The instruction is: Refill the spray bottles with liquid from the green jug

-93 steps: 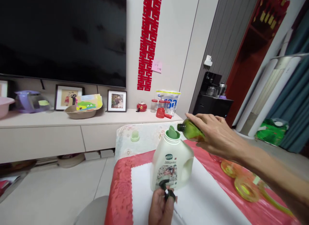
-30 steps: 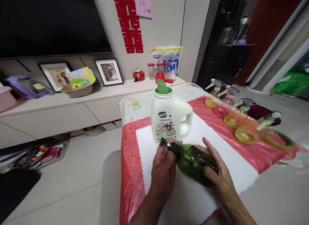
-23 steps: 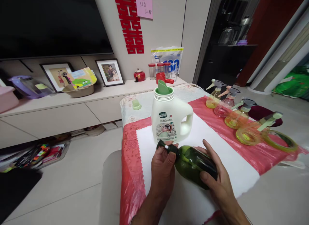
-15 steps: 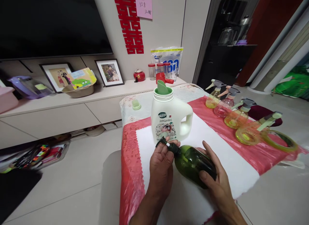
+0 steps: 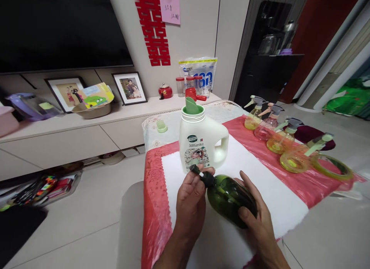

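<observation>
My right hand [image 5: 256,219] is wrapped round a dark green bottle [image 5: 228,195], held tilted above the white cloth [image 5: 260,184] with its neck toward the left. My left hand [image 5: 190,197] pinches the black pump cap [image 5: 202,175] that sits on the bottle's neck. Just behind stands a white detergent jug [image 5: 200,143] with its green pour spout uncovered. The jug's pale green lid [image 5: 162,126] lies on the far left part of the table.
Several spray bottles [image 5: 277,132] with yellow or pink liquid line the red tablecloth [image 5: 153,192] on the right. A long low cabinet [image 5: 72,134] behind carries photo frames, a basket, jars and a red teapot. Floor clutter lies at the left.
Three seconds ago my right hand held the bottle tipped at the jug's spout and my left held the loose cap. Now the bottle is low in front, with my left fingers shifting on the cap at its neck.
</observation>
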A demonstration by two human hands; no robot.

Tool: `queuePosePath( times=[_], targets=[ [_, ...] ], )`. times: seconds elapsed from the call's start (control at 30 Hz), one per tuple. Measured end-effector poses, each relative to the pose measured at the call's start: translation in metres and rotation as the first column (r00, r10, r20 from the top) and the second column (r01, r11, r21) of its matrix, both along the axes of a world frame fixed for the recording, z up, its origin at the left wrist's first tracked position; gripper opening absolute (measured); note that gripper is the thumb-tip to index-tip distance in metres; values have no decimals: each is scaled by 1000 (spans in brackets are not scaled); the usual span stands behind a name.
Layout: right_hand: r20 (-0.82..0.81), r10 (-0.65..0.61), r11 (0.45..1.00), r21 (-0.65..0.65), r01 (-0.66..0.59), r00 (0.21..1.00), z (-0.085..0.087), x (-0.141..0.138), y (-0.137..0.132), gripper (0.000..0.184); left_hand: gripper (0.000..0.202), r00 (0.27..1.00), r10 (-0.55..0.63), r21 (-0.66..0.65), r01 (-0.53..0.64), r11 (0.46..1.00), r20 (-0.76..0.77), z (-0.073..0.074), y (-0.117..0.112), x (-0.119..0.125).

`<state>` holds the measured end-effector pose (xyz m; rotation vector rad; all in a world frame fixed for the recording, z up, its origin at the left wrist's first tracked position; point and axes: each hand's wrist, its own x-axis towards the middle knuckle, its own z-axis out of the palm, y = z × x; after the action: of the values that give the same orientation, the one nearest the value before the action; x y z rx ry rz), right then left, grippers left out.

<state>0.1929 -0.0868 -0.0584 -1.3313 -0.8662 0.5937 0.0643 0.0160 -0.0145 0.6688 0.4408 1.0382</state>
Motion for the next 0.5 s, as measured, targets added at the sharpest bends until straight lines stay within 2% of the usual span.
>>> queuePosePath(
  times=[0.2, 0.4, 0.5],
  targets=[
    [-23, 37, 999, 21, -37, 999, 5, -3, -2, 84, 43, 997, 55, -13, -56, 998, -53, -2, 0, 0],
    [-19, 11, 1000, 17, -11, 1000, 6, -2, -2, 86, 49, 999, 3, 39, -1, 999, -50, 3, 1, -2],
    [-17, 13, 999, 29, -13, 1000, 9, -3, -3, 88, 47, 994, 27, 73, -20, 997, -107, 3, -1, -1]
  ],
)
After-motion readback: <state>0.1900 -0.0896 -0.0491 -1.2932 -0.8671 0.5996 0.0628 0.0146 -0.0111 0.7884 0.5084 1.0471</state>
